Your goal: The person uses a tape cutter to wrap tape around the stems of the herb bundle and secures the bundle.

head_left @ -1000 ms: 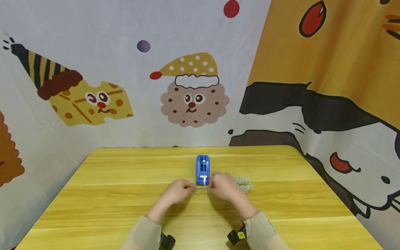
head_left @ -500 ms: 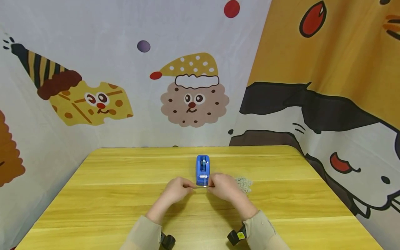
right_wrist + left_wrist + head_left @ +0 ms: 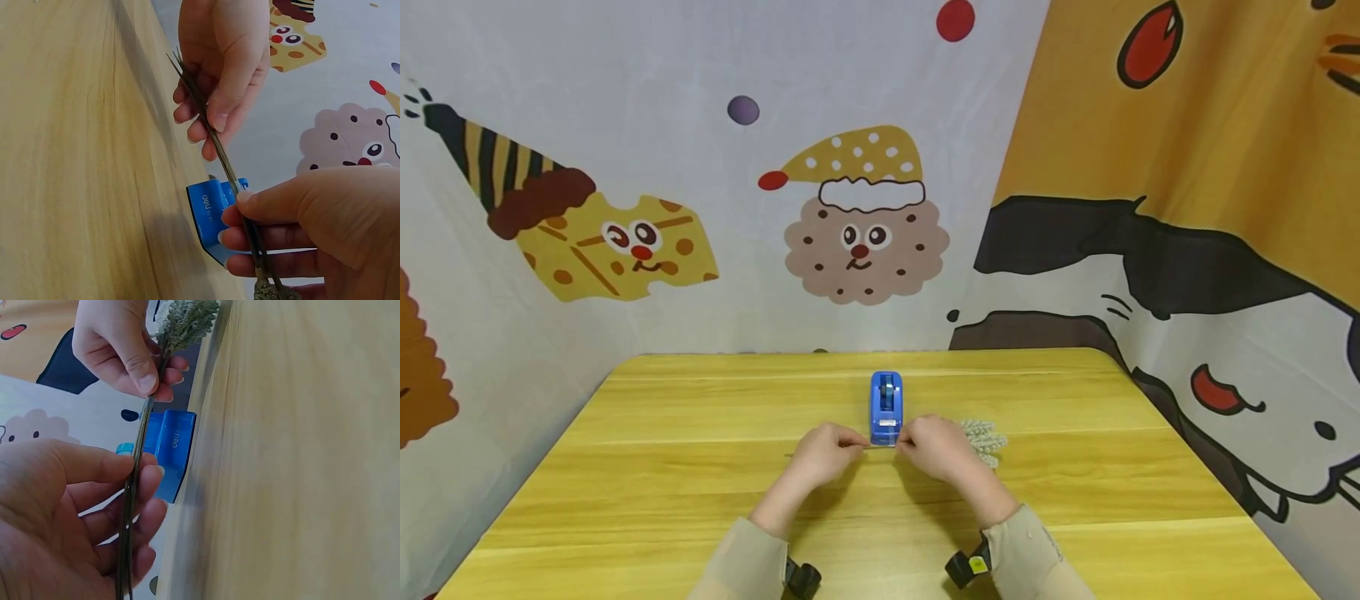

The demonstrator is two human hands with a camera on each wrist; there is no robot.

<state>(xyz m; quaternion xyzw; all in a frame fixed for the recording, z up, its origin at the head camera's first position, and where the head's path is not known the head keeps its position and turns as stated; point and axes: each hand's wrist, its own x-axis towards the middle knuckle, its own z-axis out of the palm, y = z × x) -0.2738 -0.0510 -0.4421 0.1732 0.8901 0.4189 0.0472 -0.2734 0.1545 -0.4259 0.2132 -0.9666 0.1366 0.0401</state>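
Note:
A thin bunch of dried flowers (image 3: 987,442) with pale, fuzzy heads lies crosswise between the two hands, heads to the right. My left hand (image 3: 826,452) pinches the dark stems (image 3: 142,428) between thumb and fingers, their cut ends (image 3: 177,64) sticking out past it. Closer to the heads, my right hand (image 3: 934,446) pinches the same stems with thumb and fingertips. Just beyond them stands a blue tape dispenser (image 3: 887,400), its front edge right at the bare stretch of stem. A clear, shiny patch of tape (image 3: 235,185) shows on the stems beside the right thumb.
The wooden table (image 3: 700,517) spreads around the hands on all sides. Behind it hangs a cloth backdrop (image 3: 685,325) printed with cartoon figures. A small black camera (image 3: 802,578) is strapped at the left wrist, another camera (image 3: 967,567) at the right.
The stems have moved slightly away from me, up to the dispenser's front, and the tape strip between them has shortened. The flower heads have turned and look more spread.

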